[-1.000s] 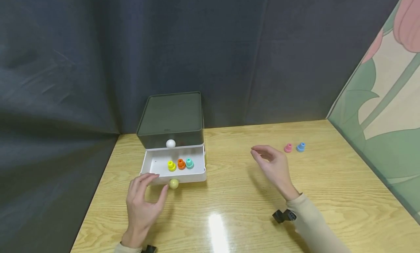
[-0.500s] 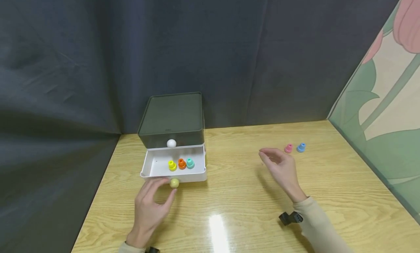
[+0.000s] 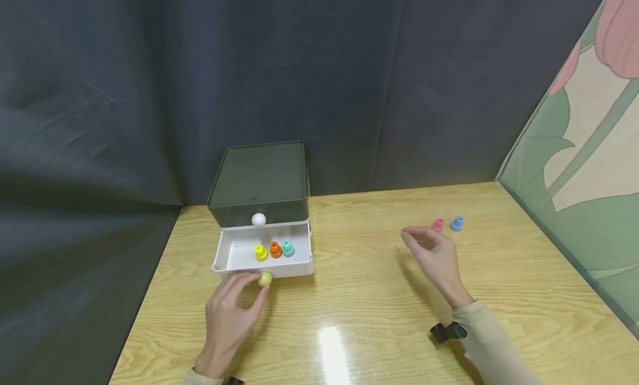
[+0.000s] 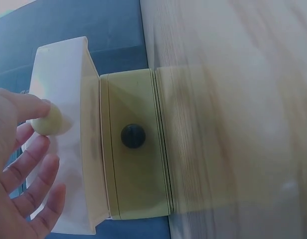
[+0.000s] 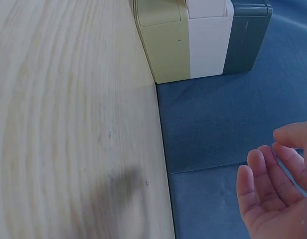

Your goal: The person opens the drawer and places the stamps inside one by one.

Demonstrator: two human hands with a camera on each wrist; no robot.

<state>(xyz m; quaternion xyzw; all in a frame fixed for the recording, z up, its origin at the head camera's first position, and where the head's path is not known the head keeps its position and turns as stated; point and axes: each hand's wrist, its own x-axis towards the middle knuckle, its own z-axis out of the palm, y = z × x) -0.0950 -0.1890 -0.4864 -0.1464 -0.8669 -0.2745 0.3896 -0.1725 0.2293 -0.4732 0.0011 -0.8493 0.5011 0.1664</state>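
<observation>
My left hand pinches the round yellow-green knob of a white drawer between thumb and fingers. The drawer is pulled out of a small cabinet with a dark green top. Three small stepped pegs stand in a row inside it: a yellow one, an orange one and a teal one. Over the table at the right, my right hand holds nothing, its fingers loosely bent and the thumb near them. Just beyond it are a pink peg and a blue peg.
The cabinet's top level has a white knob; below the white drawer is a yellow-green level with a dark knob. A dark curtain hangs behind the wooden table. A floral panel borders the right side.
My left hand has moved slightly right and taken the yellow-green knob in its fingertips. My right hand has drifted right and a little nearer the front. The drawer and pegs look unchanged.
</observation>
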